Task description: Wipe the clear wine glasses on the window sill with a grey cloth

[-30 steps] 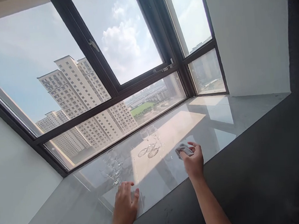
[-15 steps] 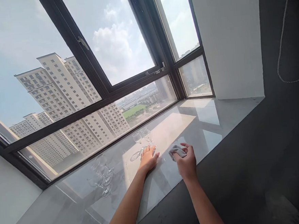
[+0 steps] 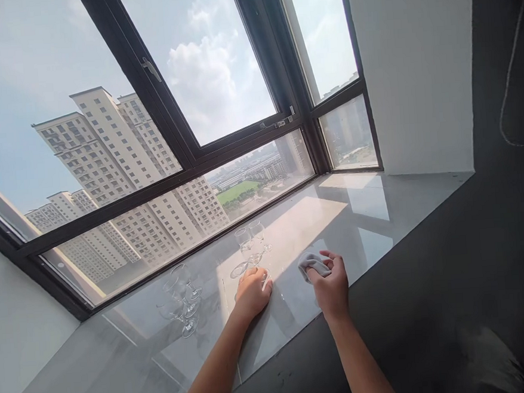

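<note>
Left grip [image 3: 252,293] curled on windowsill [image 3: 371,213], just beside foot of nearest wine glass [image 3: 244,239]; we cannot tell if closed on it. Right grip [image 3: 332,287] clenched round grey cloth [image 3: 314,264]. We judge glass pickup for wiping; next calls for gentle stem hold.

Right of your right hand [image 3: 330,284] and its grey cloth [image 3: 312,263], the marble sill [image 3: 380,212] runs bare to the white wall [image 3: 415,78]. Wine glasses [image 3: 251,240] stand just beyond your left hand [image 3: 252,293], before the window frame [image 3: 188,171]. A second glass cluster [image 3: 182,298] blocks the left, with a bare strip between.
</note>
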The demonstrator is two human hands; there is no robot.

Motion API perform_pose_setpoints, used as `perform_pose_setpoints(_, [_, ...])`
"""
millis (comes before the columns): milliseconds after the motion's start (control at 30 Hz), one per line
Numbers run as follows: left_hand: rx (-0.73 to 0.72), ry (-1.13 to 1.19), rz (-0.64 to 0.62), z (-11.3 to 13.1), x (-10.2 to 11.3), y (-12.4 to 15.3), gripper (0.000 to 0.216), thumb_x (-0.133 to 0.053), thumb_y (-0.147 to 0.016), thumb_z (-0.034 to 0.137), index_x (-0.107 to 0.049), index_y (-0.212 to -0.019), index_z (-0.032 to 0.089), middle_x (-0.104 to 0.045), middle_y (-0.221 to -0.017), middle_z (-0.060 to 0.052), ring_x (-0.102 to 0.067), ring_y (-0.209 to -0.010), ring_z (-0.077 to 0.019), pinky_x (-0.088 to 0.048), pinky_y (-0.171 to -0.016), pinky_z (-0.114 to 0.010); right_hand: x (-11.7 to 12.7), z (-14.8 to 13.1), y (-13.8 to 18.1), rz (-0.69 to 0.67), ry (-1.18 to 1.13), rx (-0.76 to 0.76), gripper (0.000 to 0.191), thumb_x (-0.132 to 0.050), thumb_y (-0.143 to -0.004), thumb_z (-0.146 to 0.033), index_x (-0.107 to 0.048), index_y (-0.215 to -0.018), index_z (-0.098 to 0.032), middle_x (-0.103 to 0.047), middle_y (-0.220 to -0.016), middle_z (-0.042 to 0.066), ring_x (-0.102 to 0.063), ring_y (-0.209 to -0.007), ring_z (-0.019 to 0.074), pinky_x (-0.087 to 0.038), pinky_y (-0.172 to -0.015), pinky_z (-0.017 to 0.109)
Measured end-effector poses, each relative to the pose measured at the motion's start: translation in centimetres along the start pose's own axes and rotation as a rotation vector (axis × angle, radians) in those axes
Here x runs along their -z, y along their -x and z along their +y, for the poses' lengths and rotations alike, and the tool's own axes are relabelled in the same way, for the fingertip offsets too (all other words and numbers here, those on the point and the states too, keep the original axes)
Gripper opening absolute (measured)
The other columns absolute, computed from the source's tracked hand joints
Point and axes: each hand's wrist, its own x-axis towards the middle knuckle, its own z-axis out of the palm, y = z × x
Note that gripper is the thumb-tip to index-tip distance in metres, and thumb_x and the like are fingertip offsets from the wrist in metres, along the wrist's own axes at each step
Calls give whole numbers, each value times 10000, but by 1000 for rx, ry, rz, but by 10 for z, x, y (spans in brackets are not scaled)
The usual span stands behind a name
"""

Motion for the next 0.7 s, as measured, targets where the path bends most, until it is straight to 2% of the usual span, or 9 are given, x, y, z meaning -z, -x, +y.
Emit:
perform_pose_setpoints(67, [29, -56, 4, -15, 5, 13, 290, -506, -900, 411, -650, -1102, 260, -668, -1113, -62, -556, -1104, -245, -395, -962, -358, -1, -1, 3, -27, 18, -5, 554, -707, -678, -406, -527, -1161, -204, -573, -897, 18, -575, -670, 175, -464, -587, 300])
perform_pose_setpoints(167, [162, -139, 15, -45, 11, 28, 298, -494, -906, 437, -659, -1086, 266, -682, -1119, -65, -557, -1115, -267, -404, -944, -371, -4, 0, 5, -46, 37, -7, 553, -706, -689, -407, -528, -1172, -204, -580, -921, 30, -584, -685, 182, -470, -589, 305])
perform_pose_setpoints(300, [339, -155, 0, -78, 10, 33, 417, -398, -956, 450, -595, -1276, 271, -620, -1323, -87, -516, -1235, -296, -379, -1008, -409, -9, 6, 4, -24, 50, 20, 559, -723, -676, -406, -532, -1162, -207, -576, -914, 23, -596, -709, 191, -480, -615, 315])
perform_pose_setpoints(367, [414, -142, -9, -88, 7, 29, 460, -363, -967, 457, -554, -1340, 268, -572, -1399, -92, -482, -1285, -311, -350, -1055, -450, -10, 8, 4, -34, 66, 24, 562, -725, -675, -414, -533, -1162, -208, -578, -916, 23, -596, -706, 192, -478, -609, 316])
perform_pose_setpoints(533, [546, -184, 16, -103, -3, 18, 474, -338, -964, 484, -567, -1319, 269, -563, -1411, -95, -458, -1308, -332, -312, -1091, -519, -8, 7, 6, -33, 87, 33, 566, -724, -664, -424, -540, -1150, -202, -574, -888, 16, -588, -687, 191, -472, -603, 321])
perform_pose_setpoints(700, [643, -195, 16, -118, -6, 12, 547, -293, -968, 509, -501, -1405, 254, -490, -1486, -116, -413, -1361, -340, -298, -1100, -536, -7, 7, 8, -51, 95, 49, 557, -714, -670, -429, -539, -1148, -203, -578, -883, 19, -586, -683, 193, -469, -592, 319])
